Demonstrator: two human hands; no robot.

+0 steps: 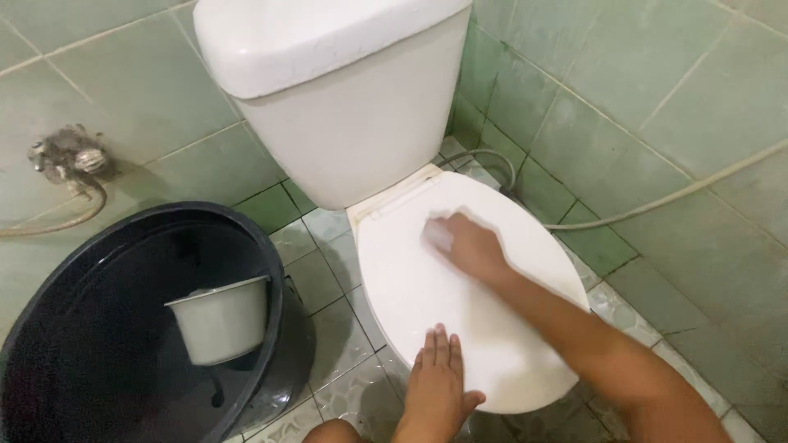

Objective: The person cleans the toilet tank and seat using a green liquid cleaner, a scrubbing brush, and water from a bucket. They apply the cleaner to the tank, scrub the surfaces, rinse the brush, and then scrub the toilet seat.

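Toilet lid point(460, 303), white and shut down over the bowl, lies below the cistern point(345, 90). The right hand point(468, 246) presses a pale, blurred cloth or sponge point(437, 235) (which, I cannot tell) near its hinge edge; the left hand point(437, 377) rests flat, fingers together, on the front edge. How much is wiped cannot be told. A black tub point(98, 328) holding a grey dipper point(222, 318) stands on the tiled floor point(328, 271).
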